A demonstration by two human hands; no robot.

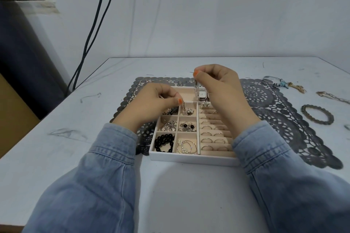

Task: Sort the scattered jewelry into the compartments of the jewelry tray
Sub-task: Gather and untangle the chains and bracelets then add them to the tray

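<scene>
Over tray rim (189, 158): left hand (151, 100), right hand (217, 85)

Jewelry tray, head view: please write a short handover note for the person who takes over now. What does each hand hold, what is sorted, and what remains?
Left hand: pinches a small silver dangle over a middle compartment of the jewelry tray.
Right hand: pinches a second silver dangle above the rear compartment, beside the watch.
Done: rings, black bead bracelet and pearl pieces lie in their compartments.
Left: set both dangles down. Then sort, from the table at right, the round bracelet, the chain and the tangle with a blue bead.
</scene>
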